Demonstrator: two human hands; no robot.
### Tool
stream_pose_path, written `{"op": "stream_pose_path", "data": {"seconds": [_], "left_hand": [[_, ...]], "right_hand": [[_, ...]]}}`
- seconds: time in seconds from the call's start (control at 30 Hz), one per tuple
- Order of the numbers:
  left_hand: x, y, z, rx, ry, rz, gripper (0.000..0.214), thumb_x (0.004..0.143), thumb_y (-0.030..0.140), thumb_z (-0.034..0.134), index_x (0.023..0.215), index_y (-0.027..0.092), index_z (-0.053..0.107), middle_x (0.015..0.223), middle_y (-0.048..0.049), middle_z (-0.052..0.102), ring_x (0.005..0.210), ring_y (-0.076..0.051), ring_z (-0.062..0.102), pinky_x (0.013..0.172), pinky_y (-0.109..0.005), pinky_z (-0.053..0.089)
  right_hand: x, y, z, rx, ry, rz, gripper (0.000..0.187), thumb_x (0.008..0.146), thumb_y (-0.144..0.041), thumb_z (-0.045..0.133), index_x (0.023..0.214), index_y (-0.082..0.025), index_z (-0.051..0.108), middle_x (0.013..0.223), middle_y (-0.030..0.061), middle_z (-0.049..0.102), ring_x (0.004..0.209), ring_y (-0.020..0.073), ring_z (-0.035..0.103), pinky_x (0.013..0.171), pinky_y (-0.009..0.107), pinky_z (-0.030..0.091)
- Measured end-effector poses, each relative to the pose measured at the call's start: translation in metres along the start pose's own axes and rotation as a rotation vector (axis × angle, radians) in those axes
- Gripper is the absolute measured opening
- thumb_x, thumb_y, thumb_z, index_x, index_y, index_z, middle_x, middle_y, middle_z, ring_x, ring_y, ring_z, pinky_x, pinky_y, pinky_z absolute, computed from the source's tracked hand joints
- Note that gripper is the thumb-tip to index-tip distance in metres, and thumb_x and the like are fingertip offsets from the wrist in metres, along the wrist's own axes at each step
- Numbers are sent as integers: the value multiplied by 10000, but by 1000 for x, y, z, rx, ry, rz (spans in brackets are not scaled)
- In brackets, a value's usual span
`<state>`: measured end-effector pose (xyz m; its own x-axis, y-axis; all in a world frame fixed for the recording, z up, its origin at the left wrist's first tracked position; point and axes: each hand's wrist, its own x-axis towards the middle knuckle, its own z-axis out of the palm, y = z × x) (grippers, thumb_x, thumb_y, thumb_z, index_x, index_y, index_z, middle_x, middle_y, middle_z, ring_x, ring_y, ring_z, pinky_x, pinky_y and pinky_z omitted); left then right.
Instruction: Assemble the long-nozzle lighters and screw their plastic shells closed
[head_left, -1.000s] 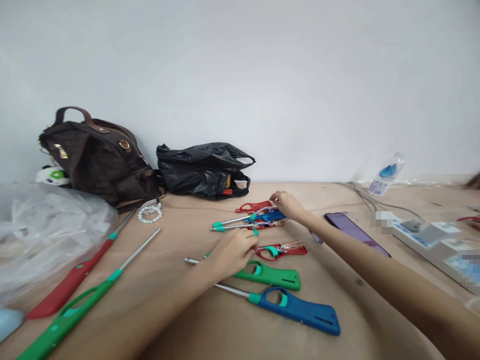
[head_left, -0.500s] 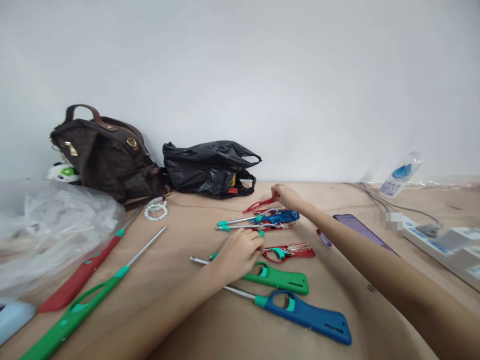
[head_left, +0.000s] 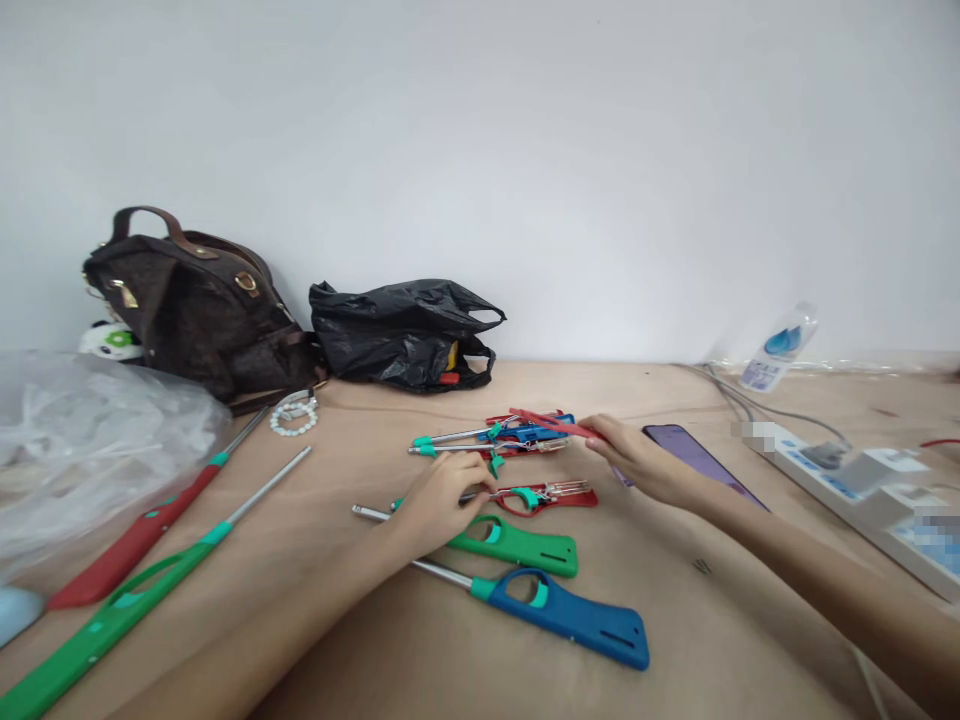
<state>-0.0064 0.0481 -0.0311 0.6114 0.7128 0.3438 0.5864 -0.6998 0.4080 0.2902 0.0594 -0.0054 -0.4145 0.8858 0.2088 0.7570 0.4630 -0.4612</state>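
My right hand (head_left: pixel 626 455) holds a red lighter casing half (head_left: pixel 551 423) by its near end, raised over the opened lighters. My left hand (head_left: pixel 446 500) is closed around the metal tube end of an opened red lighter (head_left: pixel 577 494), whose inner parts lie bare; its fingers partly hide the tube. Beyond it lie an opened blue lighter (head_left: pixel 514 434) and other opened red lighters. Closer to me are a whole green lighter (head_left: pixel 529 547), partly behind my left hand, and a whole blue lighter (head_left: pixel 577 618).
At left lie a red lighter (head_left: pixel 139 540), a green lighter (head_left: pixel 97 630), a bead bracelet (head_left: pixel 292 417) and a clear plastic bag (head_left: pixel 112 440). A brown backpack (head_left: pixel 202 320) and black bag (head_left: pixel 405 335) stand behind. At right are a phone (head_left: pixel 701 463), power strip (head_left: pixel 847 500) and bottle (head_left: pixel 780 350).
My right hand has come back toward me with the red casing half, away from the far side of the opened lighters. My left hand stays at the opened red lighter. The view has shifted slightly.
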Motion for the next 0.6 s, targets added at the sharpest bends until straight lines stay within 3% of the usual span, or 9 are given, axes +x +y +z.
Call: {"op": "stream_pose_path", "data": {"seconds": [0.2,0.4,0.6], "left_hand": [[4,2,-5,-62,-18,-10,180,825,72,531,833,195,661,891,-23,664,872,-194,588,817,-310,411],[3,0,-10,-91,85,-89,182,855,111,465,812,183,627,869,-24,660,874,-198,586,825,-323,424],[0,3,-9,-119,54,-129,189,874,132,467,857,182,649,914,-33,678,905,-206,598,842,-328,428]], "right_hand": [[-24,2,17,3,12,-68,270,974,-382,356,1107,-215,521,1072,91,575,980,225,566,863,369,452],[-28,-17,20,43,1,-73,210,962,-327,407,1074,-221,548,1115,90,553,1065,232,517,939,397,431],[-25,-20,30,21,-2,-145,224,953,-347,442,1068,-213,580,1101,95,545,1066,237,506,961,411,415]]}}
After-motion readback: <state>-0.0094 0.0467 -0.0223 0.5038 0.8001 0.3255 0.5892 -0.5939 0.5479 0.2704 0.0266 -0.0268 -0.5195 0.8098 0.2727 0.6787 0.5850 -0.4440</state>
